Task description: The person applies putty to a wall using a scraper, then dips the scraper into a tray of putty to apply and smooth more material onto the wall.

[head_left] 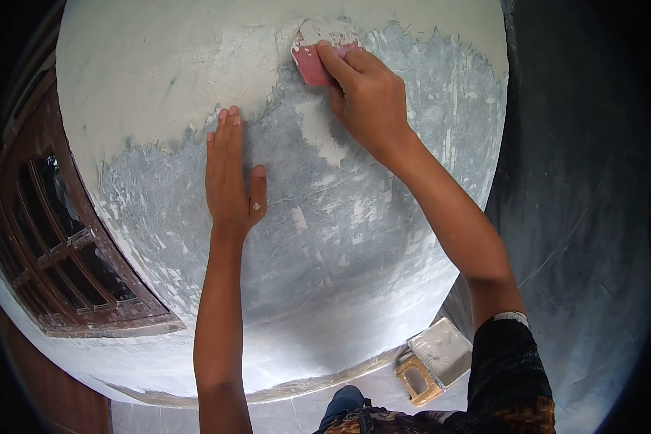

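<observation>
My right hand (372, 98) grips a pink putty scraper (312, 66) and presses it to the upper part of the wall. Pale putty coats the scraper's top edge. To the left, my left hand (228, 173) lies flat against the wall, fingers stretched upward and thumb apart, holding nothing. Its fingertips reach the ragged lower border of the cream putty layer (166, 79). Below that border the wall (289, 239) is grey and patchy, with white smears. A few putty specks stick to my left hand.
A brown wooden window frame (72, 249) with dark panes borders the wall on the left. On the floor at lower right stands a putty-smeared tray (441, 349) beside a yellowish frame-like object (417, 380). A dark surface (579, 217) runs along the right.
</observation>
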Motion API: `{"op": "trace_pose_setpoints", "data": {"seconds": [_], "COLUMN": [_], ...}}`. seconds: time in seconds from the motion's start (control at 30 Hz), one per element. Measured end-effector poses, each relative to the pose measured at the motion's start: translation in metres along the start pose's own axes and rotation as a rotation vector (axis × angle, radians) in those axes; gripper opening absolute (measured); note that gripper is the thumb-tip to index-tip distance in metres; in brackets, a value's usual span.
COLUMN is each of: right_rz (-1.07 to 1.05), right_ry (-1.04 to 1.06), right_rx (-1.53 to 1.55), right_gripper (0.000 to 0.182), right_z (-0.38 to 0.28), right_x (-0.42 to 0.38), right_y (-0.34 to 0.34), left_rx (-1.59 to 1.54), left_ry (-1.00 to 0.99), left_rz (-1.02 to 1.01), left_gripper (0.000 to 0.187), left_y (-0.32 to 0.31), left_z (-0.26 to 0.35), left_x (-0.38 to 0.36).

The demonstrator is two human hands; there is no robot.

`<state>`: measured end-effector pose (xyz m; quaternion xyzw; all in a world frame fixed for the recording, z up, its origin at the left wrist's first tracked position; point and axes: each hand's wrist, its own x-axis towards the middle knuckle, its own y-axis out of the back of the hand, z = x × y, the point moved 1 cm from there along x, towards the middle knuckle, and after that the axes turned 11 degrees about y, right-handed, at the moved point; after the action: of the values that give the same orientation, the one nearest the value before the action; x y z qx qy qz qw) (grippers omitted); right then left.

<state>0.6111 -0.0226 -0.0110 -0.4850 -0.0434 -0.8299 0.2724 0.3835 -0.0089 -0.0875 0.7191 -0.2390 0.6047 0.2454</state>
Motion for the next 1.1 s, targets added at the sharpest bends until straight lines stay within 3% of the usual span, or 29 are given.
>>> {"op": "trace_pose_setpoints", "data": {"seconds": [0.1, 0.2, 0.3, 0.47, 0.6, 0.67, 0.8, 0.87, 0.97, 1.1], "right_rz": [-0.107, -0.302, -0.219, -0.068, -0.277, -0.26, -0.231, -0.041, -0.106, -0.17], "right_ry": [0.0, -0.006, 0.032, -0.019, 0.007, 0.047, 0.021, 0.109, 0.182, 0.12], "right_rx": [-0.065, 0.006, 0.155, -0.041, -0.082, 0.014, 0.138, 0.008, -0.079, -0.098], "right_gripper": [0.04, 0.044, 0.048, 0.042, 0.04, 0.041, 0.042, 0.043, 0.043, 0.043], "right_z": [0.007, -0.034, -0.047, 0.009, -0.016, -0.049, -0.039, -0.007, 0.011, -0.015], "right_x": [-0.008, -0.047, -0.053, 0.004, -0.03, -0.051, -0.02, 0.008, 0.018, -0.024], "right_y": [-0.01, 0.003, 0.012, -0.003, -0.006, 0.005, 0.011, -0.01, -0.027, -0.016], "left_rx": [0.008, 0.014, 0.002, 0.006, -0.011, -0.022, -0.022, -0.018, -0.012, -0.004], "left_ry": [-0.011, -0.015, -0.01, -0.006, 0.002, 0.0, 0.021, 0.025, 0.023, 0.018], "left_rz": [0.009, 0.014, 0.001, 0.004, 0.021, 0.021, -0.009, -0.01, -0.009, 0.002], "left_gripper": [0.056, 0.056, 0.055, 0.055, 0.056, 0.056, 0.058, 0.058, 0.058, 0.058], "left_y": [-0.001, 0.0, 0.001, 0.002, 0.002, 0.002, 0.002, 0.002, 0.002, 0.001], "left_z": [-0.001, -0.003, 0.0, 0.0, -0.004, -0.004, -0.003, -0.002, -0.004, -0.004], "left_x": [-0.001, -0.001, -0.001, -0.001, -0.001, -0.002, -0.002, -0.001, -0.002, -0.002]}}
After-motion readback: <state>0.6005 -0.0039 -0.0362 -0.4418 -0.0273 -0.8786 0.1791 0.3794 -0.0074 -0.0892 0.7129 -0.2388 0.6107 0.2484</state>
